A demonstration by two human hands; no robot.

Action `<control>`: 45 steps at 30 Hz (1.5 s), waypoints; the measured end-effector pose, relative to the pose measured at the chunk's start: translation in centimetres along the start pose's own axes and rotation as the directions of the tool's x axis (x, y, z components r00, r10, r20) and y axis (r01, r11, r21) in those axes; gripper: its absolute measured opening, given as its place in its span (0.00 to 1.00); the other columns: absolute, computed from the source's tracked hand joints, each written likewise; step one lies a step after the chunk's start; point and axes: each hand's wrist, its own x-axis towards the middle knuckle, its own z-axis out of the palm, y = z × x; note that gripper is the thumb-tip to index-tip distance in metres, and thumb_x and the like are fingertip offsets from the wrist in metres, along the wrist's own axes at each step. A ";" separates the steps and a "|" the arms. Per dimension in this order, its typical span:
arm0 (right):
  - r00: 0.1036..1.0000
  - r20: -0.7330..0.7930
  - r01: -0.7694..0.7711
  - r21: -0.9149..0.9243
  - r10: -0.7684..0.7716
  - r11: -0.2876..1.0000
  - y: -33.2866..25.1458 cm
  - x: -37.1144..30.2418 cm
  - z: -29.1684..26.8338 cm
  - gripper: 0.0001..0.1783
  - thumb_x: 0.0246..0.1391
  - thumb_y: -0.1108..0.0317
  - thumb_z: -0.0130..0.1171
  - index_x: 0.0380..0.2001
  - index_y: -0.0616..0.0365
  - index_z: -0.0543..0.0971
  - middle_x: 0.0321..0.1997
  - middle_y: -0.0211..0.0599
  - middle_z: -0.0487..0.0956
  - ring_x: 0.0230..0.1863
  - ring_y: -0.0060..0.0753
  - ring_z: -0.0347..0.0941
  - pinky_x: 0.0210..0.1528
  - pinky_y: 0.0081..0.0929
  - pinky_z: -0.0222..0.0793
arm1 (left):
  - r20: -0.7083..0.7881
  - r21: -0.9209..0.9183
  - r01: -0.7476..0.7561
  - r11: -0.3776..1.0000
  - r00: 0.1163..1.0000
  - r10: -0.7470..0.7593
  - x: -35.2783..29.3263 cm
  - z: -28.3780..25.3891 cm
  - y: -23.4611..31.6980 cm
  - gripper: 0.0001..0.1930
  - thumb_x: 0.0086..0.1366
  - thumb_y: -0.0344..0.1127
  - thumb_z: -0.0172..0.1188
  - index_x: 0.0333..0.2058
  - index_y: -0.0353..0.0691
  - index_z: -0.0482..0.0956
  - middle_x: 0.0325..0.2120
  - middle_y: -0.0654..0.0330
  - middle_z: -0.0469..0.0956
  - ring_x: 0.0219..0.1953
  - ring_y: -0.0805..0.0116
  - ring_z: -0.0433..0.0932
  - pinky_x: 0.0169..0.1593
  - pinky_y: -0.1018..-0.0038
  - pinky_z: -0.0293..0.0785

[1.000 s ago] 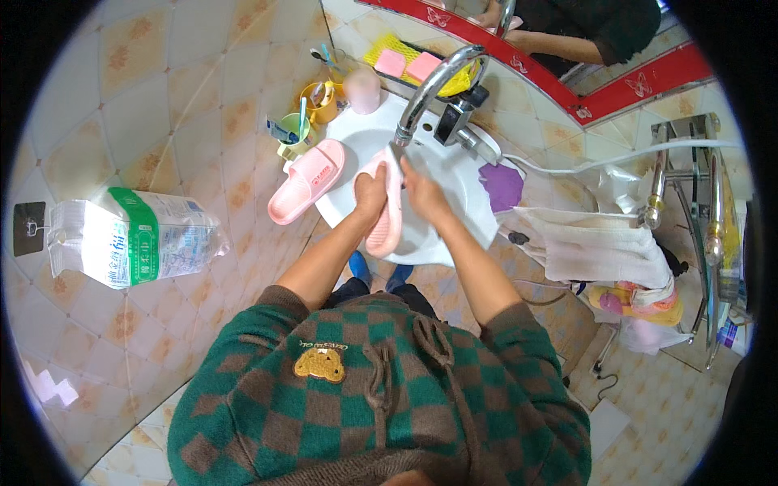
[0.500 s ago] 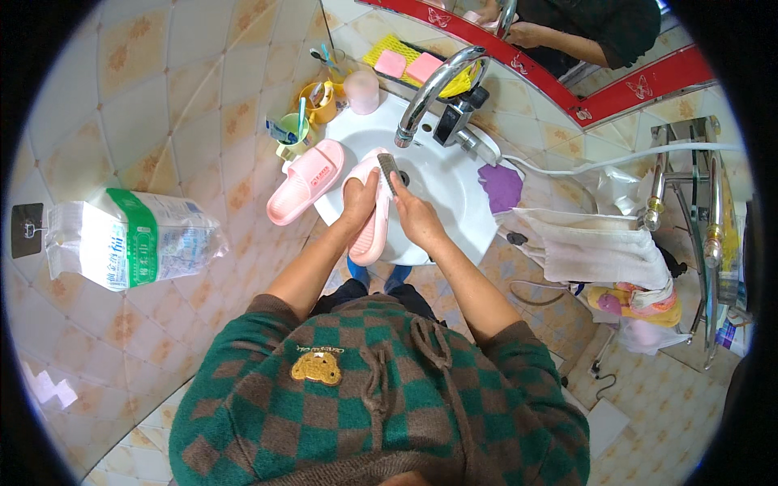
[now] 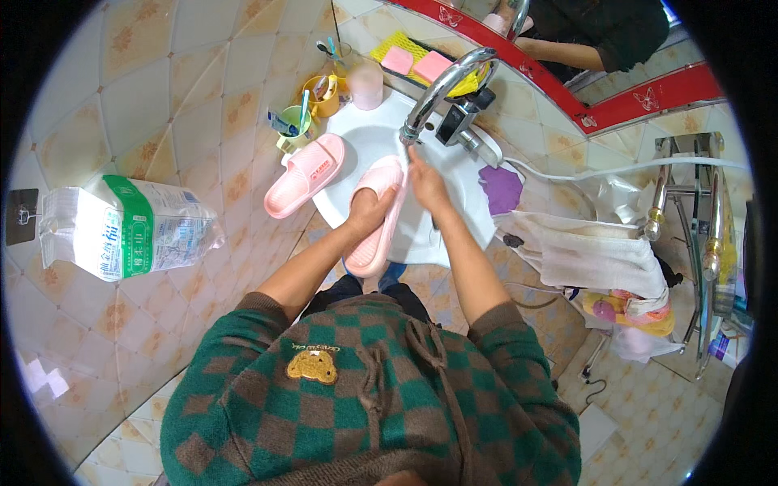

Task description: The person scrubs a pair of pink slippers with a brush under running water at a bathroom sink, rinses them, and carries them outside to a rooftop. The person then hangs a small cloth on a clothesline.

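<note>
My left hand (image 3: 369, 212) grips a pink slipper (image 3: 381, 178) over the near side of the basin, toe toward the tap and heel toward me. Its thumb lies across the strap, and some fingers are out of sight underneath. Just below the spout of the chrome tap (image 3: 444, 77), my right hand (image 3: 427, 188) is closed, seen from its back. Only a dark edge of the scrubbing brush (image 3: 435, 223) shows by its palm; the bristles are hidden. Another pink slipper (image 3: 304, 176) rests on the basin's left rim. The white basin (image 3: 462, 235) lies beneath both hands.
Cups with toothbrushes (image 3: 296, 125) stand on the left rim. Behind are pink soap bars (image 3: 432, 66) on a yellow mesh. A purple cloth (image 3: 501, 189) drapes over the right edge, near hanging towels (image 3: 596, 251) and a metal rack (image 3: 689, 194). A packet (image 3: 150, 227) hangs at left.
My right hand has moved away from the slipper, up and right to beneath the spout, turning the brush out of sight. The held slipper has shifted slightly and shows more of its strap.
</note>
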 end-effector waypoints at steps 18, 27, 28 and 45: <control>0.998 -0.044 0.034 -0.019 -0.034 0.999 -3.3 0.8 -0.3 0.50 0.45 0.70 0.62 0.70 0.53 0.51 0.55 0.55 0.73 0.55 0.53 0.72 0.50 0.37 0.71 | -0.450 0.230 -0.172 0.958 0.854 0.262 4.5 -2.1 -1.6 0.23 0.70 0.52 0.47 0.43 0.35 0.76 0.35 0.49 0.78 0.39 0.53 0.76 0.46 0.62 0.71; 0.992 0.065 0.107 0.016 -0.108 0.994 -6.7 -1.4 -4.5 0.27 0.62 0.72 0.49 0.65 0.45 0.66 0.57 0.56 0.73 0.55 0.51 0.73 0.52 0.35 0.70 | -0.194 -0.231 0.397 0.888 0.876 -0.442 11.1 -1.6 -4.0 0.37 0.70 0.61 0.32 0.24 0.36 0.81 0.23 0.48 0.80 0.32 0.51 0.78 0.43 0.61 0.70; 0.992 0.109 0.063 -0.043 -0.058 0.997 -6.9 -2.0 -5.1 0.27 0.62 0.72 0.49 0.64 0.43 0.66 0.55 0.57 0.74 0.52 0.51 0.75 0.51 0.35 0.71 | -0.175 -0.274 0.460 0.844 0.840 -0.514 11.5 -1.5 -4.7 0.36 0.70 0.61 0.33 0.25 0.37 0.81 0.23 0.48 0.80 0.32 0.52 0.78 0.43 0.61 0.70; 0.983 0.182 0.097 -0.387 -0.027 0.917 -6.5 -3.0 -6.4 0.30 0.61 0.66 0.52 0.64 0.26 0.64 0.27 0.52 0.77 0.30 0.57 0.76 0.31 0.48 0.71 | -0.307 -0.018 0.306 0.952 0.904 -0.297 10.7 4.1 -3.1 0.26 0.63 0.52 0.46 0.32 0.31 0.82 0.29 0.40 0.81 0.36 0.44 0.80 0.45 0.54 0.71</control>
